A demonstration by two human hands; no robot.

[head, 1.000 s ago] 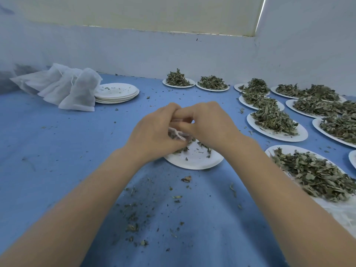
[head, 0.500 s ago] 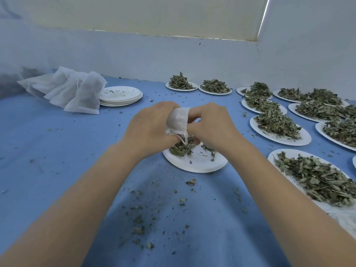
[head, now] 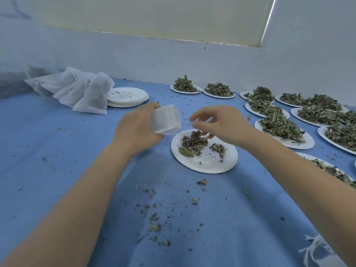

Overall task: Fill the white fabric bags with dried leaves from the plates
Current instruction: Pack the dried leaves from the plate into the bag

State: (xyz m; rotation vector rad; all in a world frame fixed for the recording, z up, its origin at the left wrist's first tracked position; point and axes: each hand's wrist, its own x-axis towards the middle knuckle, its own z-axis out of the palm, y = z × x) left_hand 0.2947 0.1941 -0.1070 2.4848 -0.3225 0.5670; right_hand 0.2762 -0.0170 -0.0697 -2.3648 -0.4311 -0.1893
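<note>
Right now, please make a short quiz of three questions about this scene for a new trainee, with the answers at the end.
1. True or false: the left hand holds a white fabric bag above the blue cloth.
2. Which plate lies under the right hand?
A. the stack of plates with only crumbs beside the pile of bags
B. the nearly finished plate with a few dried leaves
C. a red bowl
3. Fill in: loose leaf crumbs lie scattered on the ____ cloth.

Key
1. True.
2. B.
3. Blue.
</note>
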